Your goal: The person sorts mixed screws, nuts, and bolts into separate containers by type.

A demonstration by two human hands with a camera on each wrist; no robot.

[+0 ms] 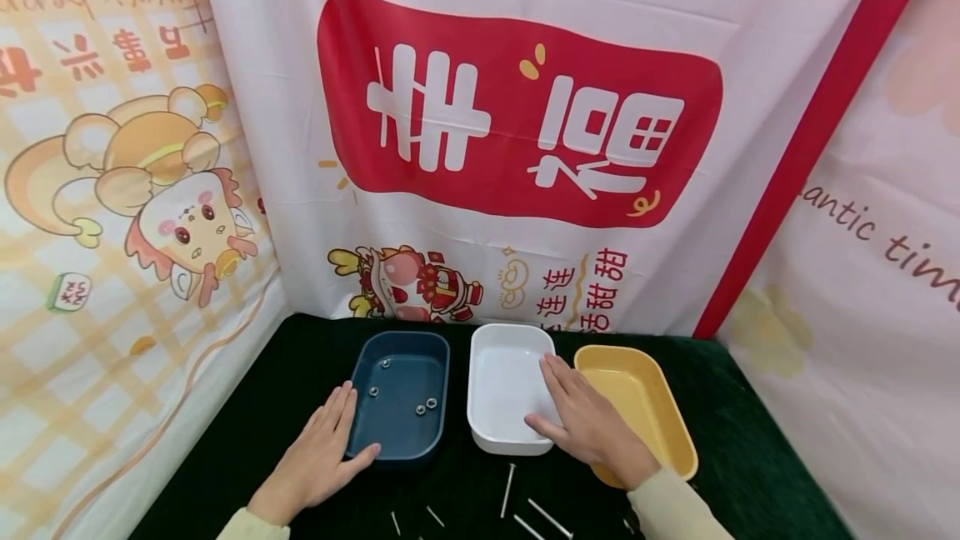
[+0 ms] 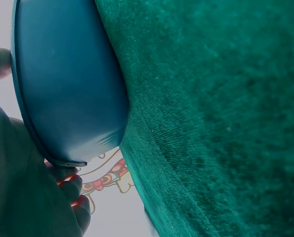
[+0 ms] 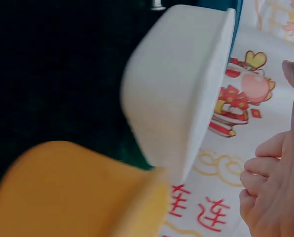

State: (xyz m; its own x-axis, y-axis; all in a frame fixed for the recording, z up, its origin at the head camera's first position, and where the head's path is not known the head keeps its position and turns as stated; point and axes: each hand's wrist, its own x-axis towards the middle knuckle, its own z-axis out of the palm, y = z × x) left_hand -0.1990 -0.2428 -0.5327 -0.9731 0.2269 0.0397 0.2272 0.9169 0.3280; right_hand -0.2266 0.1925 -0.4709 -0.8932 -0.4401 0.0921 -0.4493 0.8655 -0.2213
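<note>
My left hand point(image 1: 318, 452) is at the left edge of a blue tray point(image 1: 405, 377), fingers straight and thumb spread over its near corner. Several small metal nuts point(image 1: 431, 403) lie in that tray. In the left wrist view the fingers point(image 2: 70, 187) show beyond the tray's rim; whether they press on it, I cannot tell. My right hand point(image 1: 592, 423) hovers at the right side of a white tray point(image 1: 506, 382), fingers extended and thumb apart, holding nothing. Its forearm crosses over a yellow tray point(image 1: 633, 373), hiding part of it.
Long screws point(image 1: 508, 490) and shorter screws point(image 1: 435, 516) lie scattered on the dark green cloth point(image 1: 247, 440) in front of the trays. Printed fabric hangings point(image 1: 517, 115) stand behind and on both sides of the table.
</note>
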